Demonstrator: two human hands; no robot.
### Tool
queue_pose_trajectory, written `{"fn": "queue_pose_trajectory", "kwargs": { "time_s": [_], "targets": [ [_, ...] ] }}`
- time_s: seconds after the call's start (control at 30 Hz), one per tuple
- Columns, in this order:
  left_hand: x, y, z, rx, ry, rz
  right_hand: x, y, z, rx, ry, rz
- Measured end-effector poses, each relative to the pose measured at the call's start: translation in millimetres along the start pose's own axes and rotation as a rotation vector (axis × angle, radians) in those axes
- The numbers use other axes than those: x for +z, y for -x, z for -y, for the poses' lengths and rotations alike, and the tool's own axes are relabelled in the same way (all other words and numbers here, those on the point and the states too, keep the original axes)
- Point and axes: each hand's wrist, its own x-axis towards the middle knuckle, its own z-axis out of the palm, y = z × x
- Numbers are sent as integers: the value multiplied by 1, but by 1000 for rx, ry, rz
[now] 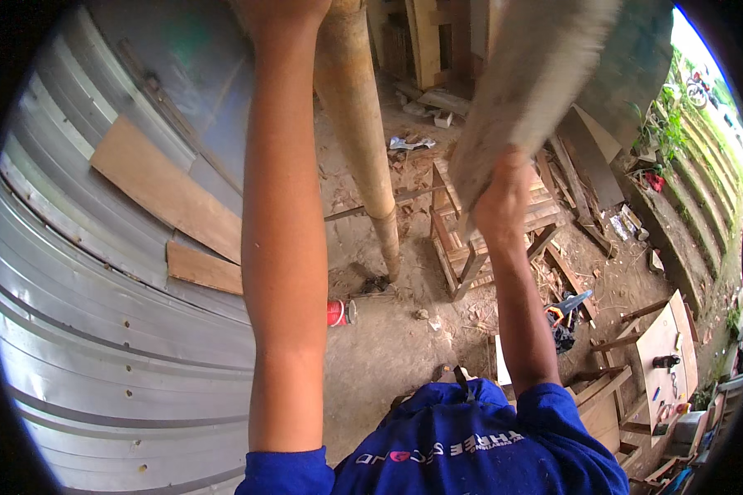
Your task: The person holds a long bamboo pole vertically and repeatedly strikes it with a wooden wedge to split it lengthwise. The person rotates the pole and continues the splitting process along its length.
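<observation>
The board (528, 82), blurred and tilted, is gripped at its lower end by the right hand (504, 202); the left hand (285, 12) touches the post (359, 124), its grip unclear.

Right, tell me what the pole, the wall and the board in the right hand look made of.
Pole: likely bamboo, tan, round, with a node ring.
Wall: corrugated metal, grey and shiny, ribbed.
Board in the right hand: probably weathered wood, grey, flat; blurred.

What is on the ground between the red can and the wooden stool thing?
In the head view, the foot of the bamboo pole stands between the red can and the wooden stool, with bare dirt around it.
</observation>
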Motion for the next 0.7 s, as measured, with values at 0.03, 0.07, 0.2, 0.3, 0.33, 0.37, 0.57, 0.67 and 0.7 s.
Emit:
{"fn": "queue_pose_trajectory", "kwargs": {
  "time_s": [0.03,0.07,0.2,0.3,0.33,0.37,0.57,0.67,0.7],
  "targets": [
    [-2,1,-1,-37,-47,-8,6,0,-2,-163,-153,-18],
    [-4,1,-2,-75,-94,-18,10,6,-6,-125,-203,-54],
    [-16,4,-8,-119,-33,106,27,107,-73,475,494,125],
    [-20,0,-7,-27,-87,-76,8,128,-96,881,522,167],
    [-22,-1,-5,-38,-60,-31,-4,113,-94,745,494,176],
    [-25,-1,-3,-53,-37,8,-10,96,-86,502,391,48],
    [-33,-5,5,-105,-70,27,-14,23,-55,-94,-79,-86],
    [-32,-7,3,-57,-50,19,7,113,-94,326,368,78],
    [-36,-3,1,-83,-67,-25,1,154,-107,687,426,263]
  ]
}}
